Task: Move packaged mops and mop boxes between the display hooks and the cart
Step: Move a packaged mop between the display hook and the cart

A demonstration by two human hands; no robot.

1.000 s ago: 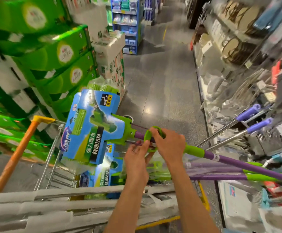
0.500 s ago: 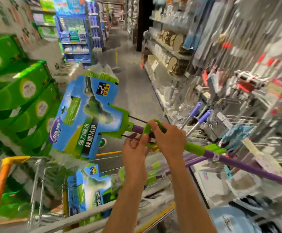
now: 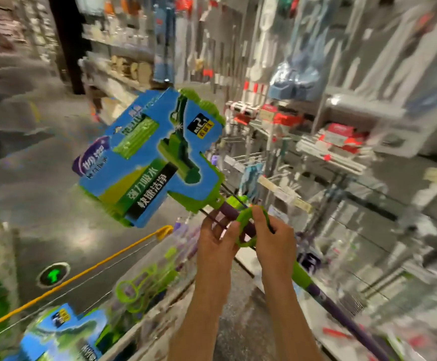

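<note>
A packaged mop [image 3: 149, 162] with a blue and green card sleeve over its head is held up in the air, its purple and green shaft running down to the lower right. My left hand [image 3: 216, 238] grips the shaft just below the head. My right hand [image 3: 272, 235] grips the green ring lever on the shaft. Below, in the cart [image 3: 87, 272], lie more packaged mops [image 3: 63, 332] with the same blue sleeves. The picture is blurred.
Display racks with hooks [image 3: 277, 162] and hanging cleaning goods fill the right side. Red price tags [image 3: 285, 118] line the shelf edges. A grey aisle floor [image 3: 30, 183] with a green arrow mark lies to the left. The cart's yellow rim runs diagonally at lower left.
The view has swung right toward the display racks. The mop in both hands has risen and turned with it, away from the cart, which now sits lower left.
</note>
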